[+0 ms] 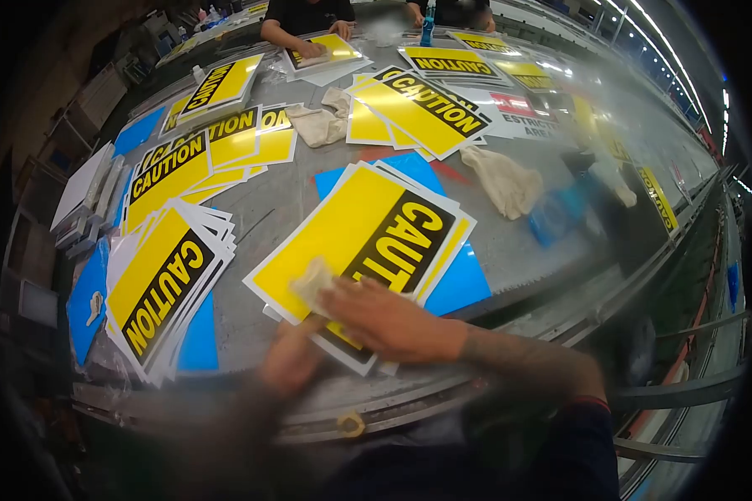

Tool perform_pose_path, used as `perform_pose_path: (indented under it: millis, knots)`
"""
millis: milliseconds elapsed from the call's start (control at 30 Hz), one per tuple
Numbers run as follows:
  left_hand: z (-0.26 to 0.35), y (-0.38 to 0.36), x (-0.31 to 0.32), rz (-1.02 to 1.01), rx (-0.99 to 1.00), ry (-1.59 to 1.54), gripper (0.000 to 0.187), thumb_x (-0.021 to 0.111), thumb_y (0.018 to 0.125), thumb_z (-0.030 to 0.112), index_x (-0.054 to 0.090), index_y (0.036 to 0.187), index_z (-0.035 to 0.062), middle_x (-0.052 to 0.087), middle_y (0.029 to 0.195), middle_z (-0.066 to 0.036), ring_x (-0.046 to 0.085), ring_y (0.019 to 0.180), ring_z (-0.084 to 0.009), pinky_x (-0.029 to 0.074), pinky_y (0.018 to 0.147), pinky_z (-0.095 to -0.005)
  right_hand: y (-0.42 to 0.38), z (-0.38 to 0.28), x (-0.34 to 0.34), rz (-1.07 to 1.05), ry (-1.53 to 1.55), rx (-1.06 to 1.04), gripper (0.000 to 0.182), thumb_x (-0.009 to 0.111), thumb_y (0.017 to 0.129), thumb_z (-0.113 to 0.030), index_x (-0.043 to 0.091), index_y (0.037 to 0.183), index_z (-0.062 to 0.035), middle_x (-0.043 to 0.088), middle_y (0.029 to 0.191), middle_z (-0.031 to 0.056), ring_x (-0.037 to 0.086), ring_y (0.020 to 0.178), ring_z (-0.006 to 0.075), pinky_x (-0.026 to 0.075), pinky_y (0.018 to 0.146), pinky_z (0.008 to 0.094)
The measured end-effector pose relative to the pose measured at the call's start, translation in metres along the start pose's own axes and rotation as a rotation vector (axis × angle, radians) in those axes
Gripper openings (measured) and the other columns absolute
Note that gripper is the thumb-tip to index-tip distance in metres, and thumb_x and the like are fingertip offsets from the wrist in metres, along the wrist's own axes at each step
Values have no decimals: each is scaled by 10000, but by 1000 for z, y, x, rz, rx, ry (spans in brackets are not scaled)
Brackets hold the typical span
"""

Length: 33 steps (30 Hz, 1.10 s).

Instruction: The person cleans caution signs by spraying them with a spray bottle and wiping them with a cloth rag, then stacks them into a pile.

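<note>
On the front caution sign [330, 230], the right hand [388, 319] holds a pale cloth [312, 282] (left hand [292, 357] blurred, grip unclear).

In mid-frame, the sign [322, 221] is smooth with a slight gloss; whether plastic or card, I cannot tell. The rag [312, 282] on it is matt cloth, like the crumpled cloth [501, 179] right of centre. The table [267, 200] looks like dull, scuffed metal, the lower-right blue sheet [466, 284] smooth plastic.
</note>
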<state>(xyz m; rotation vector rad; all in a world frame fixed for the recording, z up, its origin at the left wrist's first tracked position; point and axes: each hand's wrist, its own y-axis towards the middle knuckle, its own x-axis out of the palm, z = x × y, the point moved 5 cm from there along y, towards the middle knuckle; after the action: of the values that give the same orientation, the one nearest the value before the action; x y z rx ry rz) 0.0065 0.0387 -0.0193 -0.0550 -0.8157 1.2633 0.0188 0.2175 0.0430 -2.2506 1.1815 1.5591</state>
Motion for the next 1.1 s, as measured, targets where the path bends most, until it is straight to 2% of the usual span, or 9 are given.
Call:
perform_pose_path:
  millis: [133,233,367,467,667,833,1000,1067,1100]
  knots:
    - [1,-8,-1,9,-28,-21,477,583,1100,64,414,1540,-12,600,1472,-177,671,1304,-307,605,1089,-500,12,86,3,48,-321,79,530,553,1086,-230,466,1579,-58,458,1658,158,403,1563,345,304,1205,704]
    - [1,-9,-2,-3,17,-33,445,590,1098,52,427,1508,-11,616,1431,-174,673,1302,-293,605,1090,-488,-2,171,-31,72,-396,297,568,528,1103,-230,422,1645,-95,443,1698,145,334,1608,367,220,1290,640]
    - [2,-13,2,-24,0,-69,442,588,1101,58,431,1507,-18,613,1444,-180,671,1309,-304,604,1085,-492,-7,150,-27,25,-153,373,541,477,1134,-280,436,1625,-57,448,1673,198,347,1594,389,241,1320,552]
    - [6,-9,6,-49,17,-72,445,589,1097,57,439,1509,-26,617,1449,-186,674,1308,-317,610,1074,-495,-4,60,0,-119,-90,17,522,506,1117,-212,452,1611,-50,480,1634,227,429,1543,399,278,1306,546]
    - [2,-12,3,26,-22,-78,431,571,1105,65,448,1505,-37,620,1448,-204,677,1301,-322,601,1088,-496,-13,191,-51,171,-211,279,447,493,1127,-193,541,1556,-79,540,1610,173,457,1532,354,309,1298,497]
    - [-2,-7,1,42,-45,-178,409,547,1119,74,462,1507,-23,620,1453,-187,661,1320,-310,583,1109,-495,-9,158,-30,175,-107,314,441,529,1103,-142,549,1537,-65,534,1605,207,437,1542,390,319,1298,498]
    - [-8,-5,-4,-39,-148,-303,448,543,1093,159,483,1517,28,615,1470,-145,648,1323,-301,539,1123,-529,1,24,28,-4,232,143,560,534,1088,-87,439,1640,-95,433,1683,202,373,1587,387,279,1319,491]
    - [-5,-9,-8,-220,-180,-370,556,542,982,57,468,1533,58,588,1497,-119,591,1381,-283,483,1169,-549,3,-9,28,-75,219,89,600,541,1073,-98,404,1656,-72,401,1705,200,358,1598,383,276,1319,504]
    - [-1,-12,-5,-158,-119,-253,588,550,956,6,455,1535,39,587,1495,-131,595,1380,-297,484,1173,-556,4,-7,24,-77,207,66,609,542,1065,-92,400,1657,-66,405,1702,201,359,1599,382,273,1320,508]
